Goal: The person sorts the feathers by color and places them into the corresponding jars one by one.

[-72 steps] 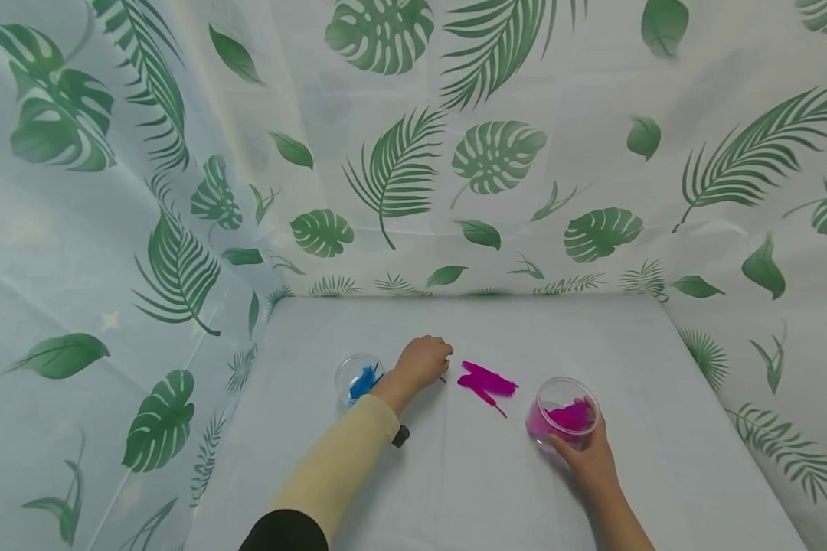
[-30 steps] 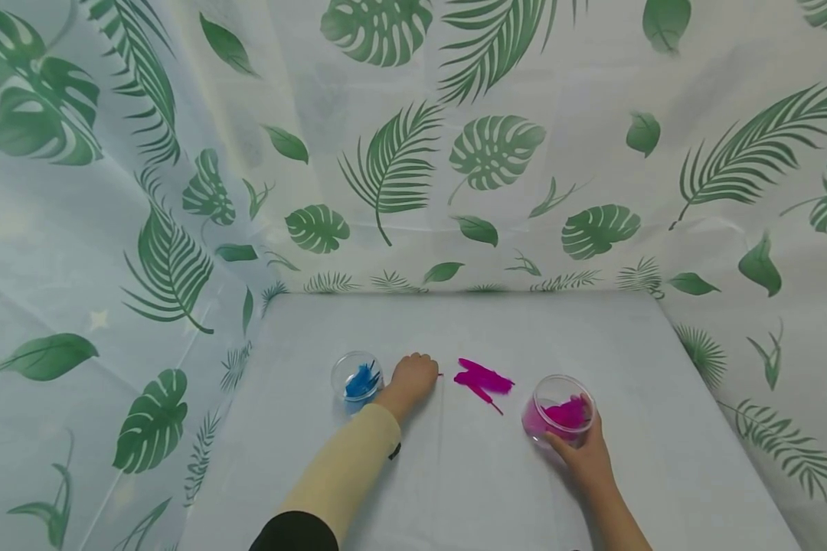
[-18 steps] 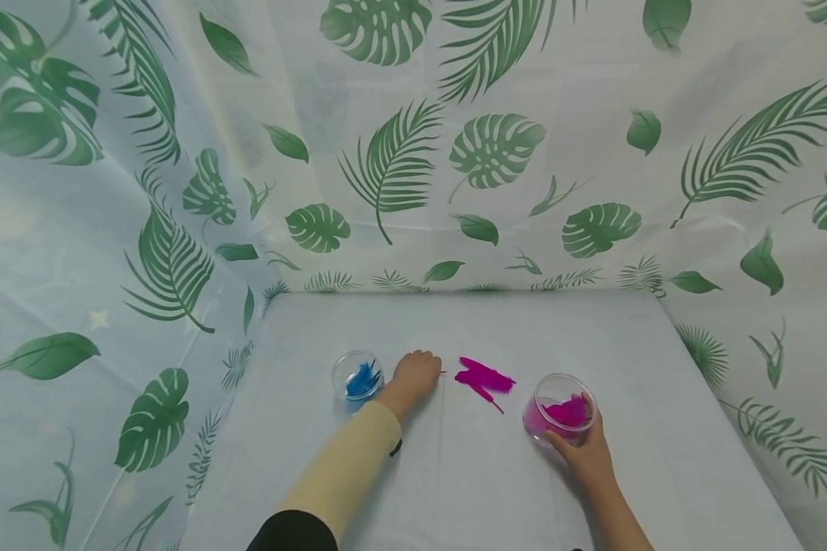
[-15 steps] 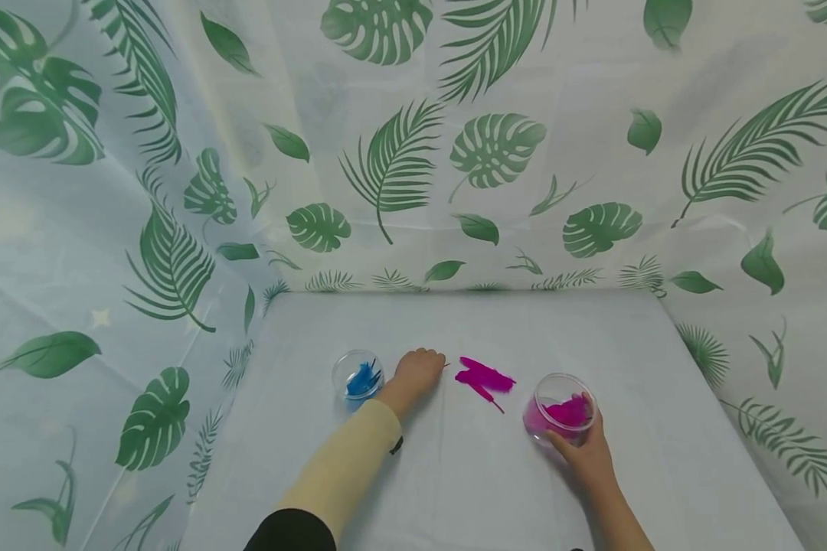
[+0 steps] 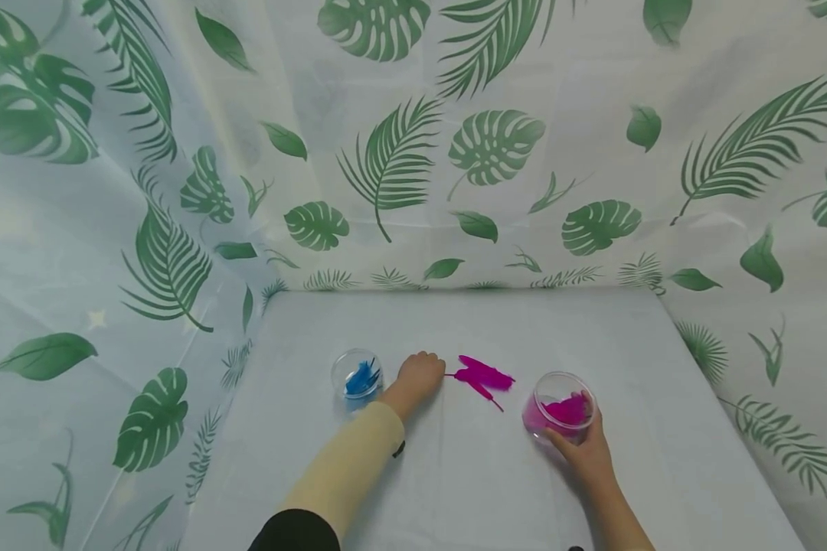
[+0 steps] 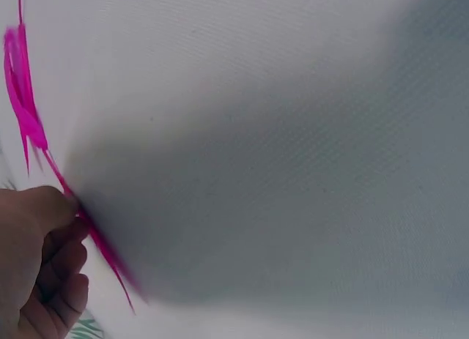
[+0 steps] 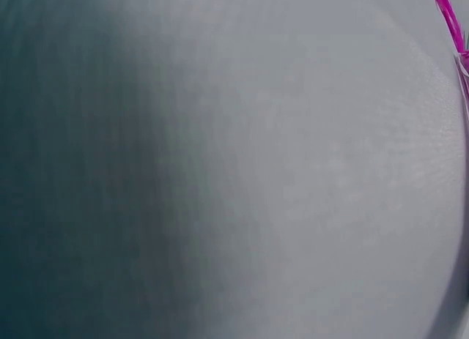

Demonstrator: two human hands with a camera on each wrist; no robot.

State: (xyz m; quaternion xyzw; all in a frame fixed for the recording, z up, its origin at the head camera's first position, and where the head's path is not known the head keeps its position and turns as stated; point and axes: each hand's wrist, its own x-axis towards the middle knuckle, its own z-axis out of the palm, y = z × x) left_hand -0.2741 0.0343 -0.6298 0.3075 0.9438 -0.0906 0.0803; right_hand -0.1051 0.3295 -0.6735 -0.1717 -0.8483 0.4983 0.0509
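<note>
Only your left wrist view shows your left hand point(image 6: 37, 266) pinching a magenta feather point(image 6: 33, 134) by its quill; the head view places the loose feathers point(image 5: 484, 376) between both cups; bare table point(image 5: 469, 474) lies toward you; your right hand point(image 5: 586, 455) grips the pink-filled cup point(image 5: 558, 417); the blue-feather cup point(image 5: 357, 377) stands just beside your left wrist.

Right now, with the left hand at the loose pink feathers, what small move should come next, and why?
Probably lift the pinched magenta feather off the white table. The left hand has its fingers closed on the quill, while the right hand steadies the clear round cup of magenta feathers nearby.
</note>
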